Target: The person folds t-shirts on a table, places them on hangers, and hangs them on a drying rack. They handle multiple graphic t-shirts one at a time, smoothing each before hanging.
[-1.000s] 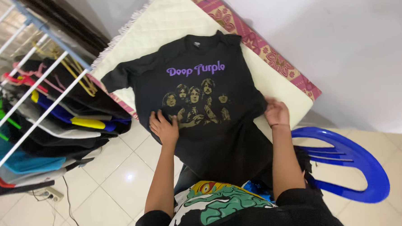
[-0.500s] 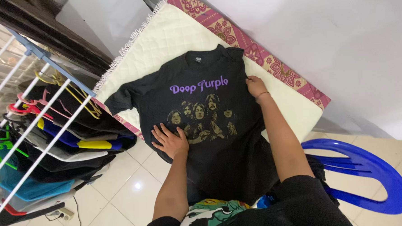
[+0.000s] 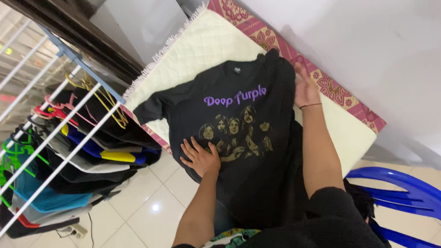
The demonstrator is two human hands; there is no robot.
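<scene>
Black T-shirt (image 3: pixel 241 138) flat under both hands' fingers (image 3: pixel 189 149).

black printed T-shirt (image 3: pixel 240 133) | spread flat, front up | on cream pad

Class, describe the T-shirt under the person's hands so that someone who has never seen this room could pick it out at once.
Find the cream quilted pad against the white wall. A black T-shirt lies spread flat on it, the left hand pressing its front and the right hand at its shoulder edge. Unlike the clothes on the hangers beside it, it bears purple lettering above a tan group portrait.
</scene>
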